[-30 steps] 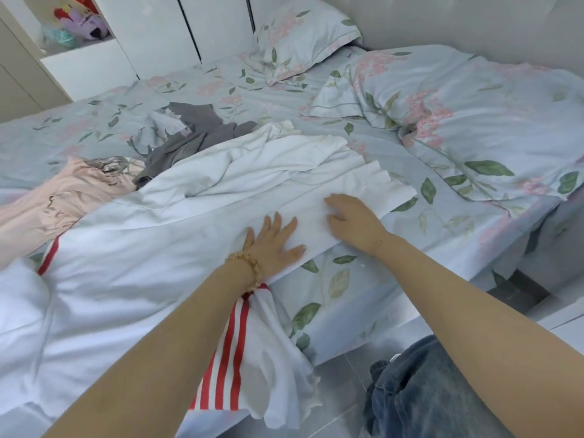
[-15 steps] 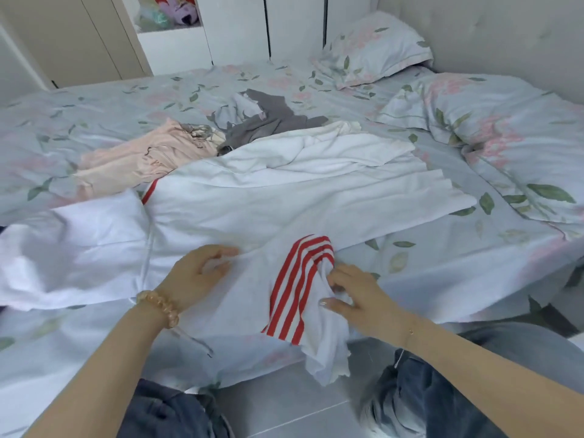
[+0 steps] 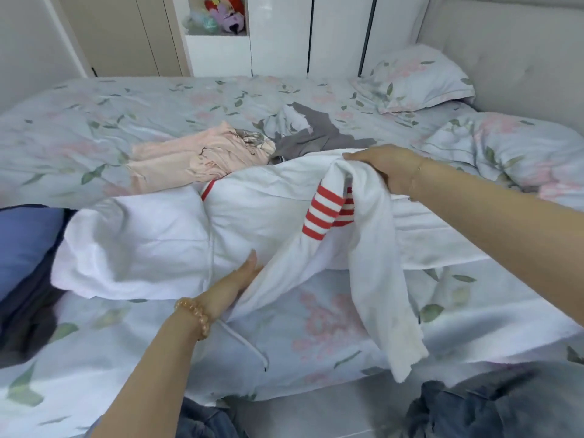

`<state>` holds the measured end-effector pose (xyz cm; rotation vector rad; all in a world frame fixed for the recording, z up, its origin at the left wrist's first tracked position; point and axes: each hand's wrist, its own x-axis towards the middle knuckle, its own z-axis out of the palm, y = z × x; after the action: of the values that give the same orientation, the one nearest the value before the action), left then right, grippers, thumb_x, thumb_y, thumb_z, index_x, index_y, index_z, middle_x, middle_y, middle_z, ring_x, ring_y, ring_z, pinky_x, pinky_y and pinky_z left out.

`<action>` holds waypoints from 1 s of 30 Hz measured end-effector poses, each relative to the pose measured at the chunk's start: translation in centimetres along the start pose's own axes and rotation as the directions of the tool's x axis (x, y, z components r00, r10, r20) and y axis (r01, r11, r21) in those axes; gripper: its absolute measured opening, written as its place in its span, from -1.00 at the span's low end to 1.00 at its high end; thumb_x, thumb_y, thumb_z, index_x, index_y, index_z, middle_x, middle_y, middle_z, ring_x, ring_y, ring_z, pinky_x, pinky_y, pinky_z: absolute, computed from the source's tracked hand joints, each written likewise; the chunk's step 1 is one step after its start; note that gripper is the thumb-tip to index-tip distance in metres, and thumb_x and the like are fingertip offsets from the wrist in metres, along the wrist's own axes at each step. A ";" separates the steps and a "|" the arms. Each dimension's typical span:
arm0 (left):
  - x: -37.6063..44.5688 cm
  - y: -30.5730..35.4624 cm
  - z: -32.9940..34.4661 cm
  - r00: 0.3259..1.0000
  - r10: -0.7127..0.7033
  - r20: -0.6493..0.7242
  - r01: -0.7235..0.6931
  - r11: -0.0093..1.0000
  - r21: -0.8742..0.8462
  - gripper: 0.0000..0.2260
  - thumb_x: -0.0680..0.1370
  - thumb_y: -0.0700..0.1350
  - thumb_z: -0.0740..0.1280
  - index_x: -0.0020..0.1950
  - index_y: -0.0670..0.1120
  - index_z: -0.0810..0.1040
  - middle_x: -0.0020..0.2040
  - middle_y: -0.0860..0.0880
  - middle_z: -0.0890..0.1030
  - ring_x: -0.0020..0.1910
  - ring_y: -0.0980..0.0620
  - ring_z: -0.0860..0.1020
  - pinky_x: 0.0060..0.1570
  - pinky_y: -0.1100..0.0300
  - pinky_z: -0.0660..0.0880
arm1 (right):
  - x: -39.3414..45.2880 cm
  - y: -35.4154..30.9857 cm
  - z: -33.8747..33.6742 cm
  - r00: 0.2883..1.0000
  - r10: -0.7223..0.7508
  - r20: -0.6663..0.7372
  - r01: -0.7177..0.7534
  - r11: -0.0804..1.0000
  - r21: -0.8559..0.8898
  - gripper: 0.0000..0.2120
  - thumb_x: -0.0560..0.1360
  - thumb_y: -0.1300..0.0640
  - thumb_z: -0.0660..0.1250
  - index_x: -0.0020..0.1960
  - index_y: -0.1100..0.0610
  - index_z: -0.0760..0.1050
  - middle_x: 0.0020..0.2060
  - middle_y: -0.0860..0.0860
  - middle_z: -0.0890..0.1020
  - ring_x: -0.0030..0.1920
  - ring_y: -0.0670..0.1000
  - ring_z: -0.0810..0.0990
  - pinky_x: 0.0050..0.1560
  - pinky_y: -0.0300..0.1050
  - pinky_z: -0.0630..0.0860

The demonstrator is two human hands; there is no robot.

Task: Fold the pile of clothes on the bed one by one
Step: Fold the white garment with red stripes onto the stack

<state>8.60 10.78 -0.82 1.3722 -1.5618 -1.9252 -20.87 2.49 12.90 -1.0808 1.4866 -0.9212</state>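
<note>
White hoodie (image 3: 151,245) lies spread across the near half of the bed (image 3: 94,109), body flat, hood end toward the left. Right hand (image 3: 388,167) grips the striped sleeve (image 3: 357,248) near its upper part and holds it lifted above the body; the cuff end hangs off the near bed edge. Left hand (image 3: 243,276) lies with fingers straight, pressed on the hoodie body just beside the sleeve root; it acts as an anchor, not a grip. The drawstring (image 3: 243,343) trails loose over the sheet toward the near edge.

Step in hand, as judged: folding the sleeve in over the torso.

To do it well:
- Keep the left palm flat at the fold line so the body doesn't drag with the sleeve.
- Carry the sleeve across, lay it straight and parallel to the hem, with no twist at the red stripes (image 3: 325,213).
- Get the dangling cuff onto the torso before release, or its weight pulls the fold off the bed.
- Tuck the drawstring in before the final fold.
- Smooth the bunched hood area on the left; creases there will get locked in.

Still waiting behind: pink garment (image 3: 189,156) and grey garment (image 3: 319,134), both crumpled mid-bed, touching each other. Dark blue fabric (image 3: 25,248) sits at the left edge; can't tell what it is.
</note>
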 end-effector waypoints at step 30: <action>-1.4 1.2 -1.2 0.466 0.497 -0.732 -0.405 0.855 0.324 -0.72 0.64 -0.15 0.18 -0.28 -0.13 0.33 -0.36 0.06 0.29 -0.34 0.12 0.21 -0.35 0.26 0.20 | -5.8 20.5 -7.9 0.626 -0.751 0.210 0.384 0.063 -0.921 -0.70 0.53 0.12 0.16 -0.22 0.24 0.57 -0.26 0.10 0.58 -0.31 0.16 0.53 -0.33 -0.09 0.38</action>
<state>9.86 10.66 0.91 1.3670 -1.3366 -0.6993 -31.60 14.23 -3.31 -2.7309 1.9279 -0.7227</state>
